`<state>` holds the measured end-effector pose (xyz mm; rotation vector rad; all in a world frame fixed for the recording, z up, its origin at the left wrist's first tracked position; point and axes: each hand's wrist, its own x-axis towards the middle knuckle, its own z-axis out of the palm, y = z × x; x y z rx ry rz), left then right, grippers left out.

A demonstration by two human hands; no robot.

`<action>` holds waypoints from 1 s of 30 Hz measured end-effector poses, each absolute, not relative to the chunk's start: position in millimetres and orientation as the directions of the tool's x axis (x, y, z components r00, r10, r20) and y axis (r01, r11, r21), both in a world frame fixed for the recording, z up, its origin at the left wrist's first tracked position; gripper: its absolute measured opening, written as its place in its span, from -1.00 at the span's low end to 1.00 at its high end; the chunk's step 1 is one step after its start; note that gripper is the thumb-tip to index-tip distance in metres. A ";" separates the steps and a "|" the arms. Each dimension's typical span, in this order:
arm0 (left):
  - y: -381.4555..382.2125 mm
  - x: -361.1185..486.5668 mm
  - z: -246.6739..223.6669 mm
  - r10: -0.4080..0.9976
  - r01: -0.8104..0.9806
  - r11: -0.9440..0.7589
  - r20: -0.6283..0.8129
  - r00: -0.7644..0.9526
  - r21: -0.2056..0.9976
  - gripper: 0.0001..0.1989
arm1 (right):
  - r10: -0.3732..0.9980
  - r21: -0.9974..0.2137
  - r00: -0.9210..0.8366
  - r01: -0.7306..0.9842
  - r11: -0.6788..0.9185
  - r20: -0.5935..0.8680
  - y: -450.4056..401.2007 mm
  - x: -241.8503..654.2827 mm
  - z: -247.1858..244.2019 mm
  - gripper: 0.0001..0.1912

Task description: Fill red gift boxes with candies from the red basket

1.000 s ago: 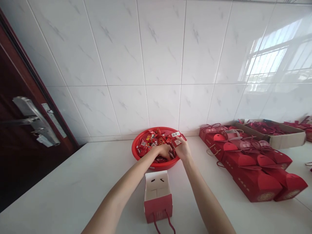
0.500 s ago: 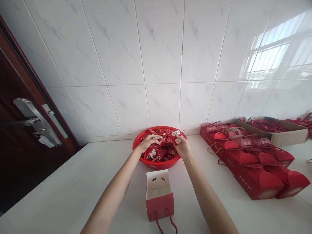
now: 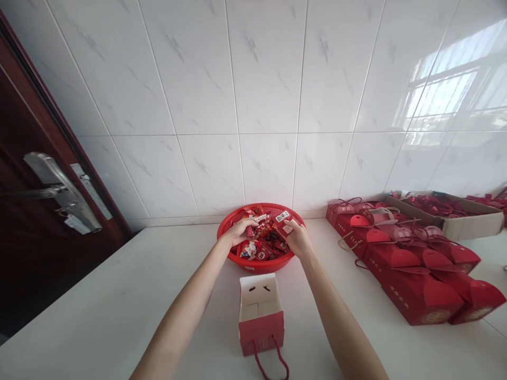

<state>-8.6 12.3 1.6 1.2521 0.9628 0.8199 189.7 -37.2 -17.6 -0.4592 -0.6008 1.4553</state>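
Observation:
A round red plastic basket (image 3: 226, 253) holds many red-wrapped candies (image 3: 263, 250) and stands against the tiled wall. Over its left side is my left hand (image 3: 238, 233), its fingers closed on a small red-wrapped candy (image 3: 251, 231). My right hand (image 3: 299, 240), at the basket's right rim, pinches a flat red packet (image 3: 283, 224) with a white printed label. In front of the basket sits an open red gift box (image 3: 261, 332), white inside, its rope handle (image 3: 258, 363) hanging toward me. I see nothing inside the part of the box that shows.
Several closed red gift boxes (image 3: 420, 293) stand in rows on the right of the white table (image 3: 166, 285). Behind them, a cardboard box (image 3: 471, 227) holds dark red ribbon-like pieces. At the left is a dark wooden door (image 3: 24, 237) with a metal handle (image 3: 59, 190).
My left hand has shifted slightly within the basket and now has a red-wrapped candy at its fingertips. My right hand keeps the red packet, now tilted lower. The view has shifted slightly.

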 end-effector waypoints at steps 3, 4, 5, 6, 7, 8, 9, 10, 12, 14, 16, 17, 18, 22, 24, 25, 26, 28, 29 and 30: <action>8.1 -8.1 6.1 0.873 -0.039 0.210 -0.170 0.457 0.977 -0.67 | 0.991 -0.646 -0.016 -0.760 0.076 0.135 -39.9 189.1 -15.6 -0.83; 7.2 -8.1 7.2 0.866 -0.057 0.221 -0.169 0.471 0.974 -0.63 | 0.989 -0.654 -0.028 -0.753 0.075 0.145 -40.4 188.9 -15.5 -0.82; 6.7 -8.3 7.9 0.862 -0.068 0.224 -0.165 0.479 0.972 -0.61 | 0.988 -0.662 -0.038 -0.746 0.072 0.149 -40.5 188.7 -15.8 -0.81; 6.4 -8.5 8.2 0.859 -0.075 0.227 -0.164 0.486 0.971 -0.59 | 0.987 -0.669 -0.047 -0.740 0.067 0.151 -40.5 188.5 -16.3 -0.80; 6.3 -8.8 8.1 0.856 -0.073 0.230 -0.166 0.489 0.970 -0.58 | 0.987 -0.675 -0.054 -0.735 0.064 0.151 -40.3 188.4 -16.8 -0.80; 6.4 -9.0 7.6 0.856 -0.064 0.232 -0.173 0.487 0.971 -0.58 | 0.987 -0.678 -0.059 -0.732 0.061 0.151 -40.1 188.2 -17.3 -0.81; 6.6 -9.1 6.8 0.857 -0.051 0.235 -0.182 0.482 0.971 -0.59 | 0.986 -0.679 -0.060 -0.732 0.062 0.156 -40.0 188.0 -17.7 -0.81; 6.8 -8.9 5.8 0.859 -0.038 0.237 -0.191 0.474 0.971 -0.61 | 0.985 -0.676 -0.057 -0.733 0.070 0.164 -40.0 187.8 -17.7 -0.82; 7.1 -8.1 3.4 0.866 -0.014 0.239 -0.206 0.456 0.971 -0.65 | 0.982 -0.676 -0.055 -0.732 0.084 0.181 -40.6 187.3 -17.1 -0.82; 7.2 -7.0 1.1 0.866 0.003 0.246 -0.221 0.449 0.969 -0.70 | 0.981 -0.678 -0.051 -0.729 0.092 0.188 -41.3 186.9 -16.0 -0.82; 7.2 -6.0 -0.7 0.861 0.006 0.253 -0.228 0.454 0.967 -0.71 | 0.982 -0.669 -0.035 -0.737 0.099 0.184 -41.7 186.6 -15.4 -0.82; 7.3 -5.8 -1.4 0.858 0.005 0.251 -0.225 0.462 0.968 -0.72 | 0.983 -0.659 -0.023 -0.745 0.103 0.180 -41.5 186.5 -15.6 -0.82; 7.5 -5.7 -2.1 0.855 0.004 0.243 -0.216 0.472 0.970 -0.72 | 0.984 -0.651 -0.014 -0.752 0.106 0.177 -41.2 186.5 -16.0 -0.82; 10.3 -5.9 -7.1 0.835 0.018 0.200 -0.180 0.520 0.980 -0.74 | 0.983 -0.666 -0.014 -0.737 0.115 0.185 -38.7 186.9 -18.7 -0.83; 12.4 -5.0 -11.5 0.841 0.070 0.155 -0.169 0.513 0.985 -0.74 | 0.981 -0.675 -0.010 -0.726 0.127 0.196 -37.9 187.1 -19.4 -0.81; 13.2 -4.1 -14.0 0.847 0.127 0.102 -0.153 0.509 0.987 -0.73 | 0.980 -0.678 -0.008 -0.723 0.132 0.199 -37.8 187.1 -19.4 -0.79; 13.8 -3.0 -16.3 0.851 0.194 0.031 -0.128 0.509 0.980 -0.72 | 0.980 -0.680 -0.009 -0.721 0.133 0.201 -37.8 187.2 -19.3 -0.78; 13.6 -0.2 -19.9 0.842 0.312 -0.105 -0.082 0.533 0.944 -0.69 | 0.980 -0.681 -0.005 -0.720 0.134 0.198 -38.1 187.4 -19.0 -0.77; 12.7 1.4 -20.8 0.828 0.358 -0.165 -0.069 0.557 0.919 -0.67 | 0.980 -0.683 -0.007 -0.719 0.132 0.198 -38.2 187.6 -19.0 -0.77; 11.4 3.0 -21.2 0.811 0.399 -0.215 -0.066 0.582 0.891 -0.65 | 0.980 -0.686 -0.015 -0.716 0.128 0.198 -38.2 187.8 -19.1 -0.78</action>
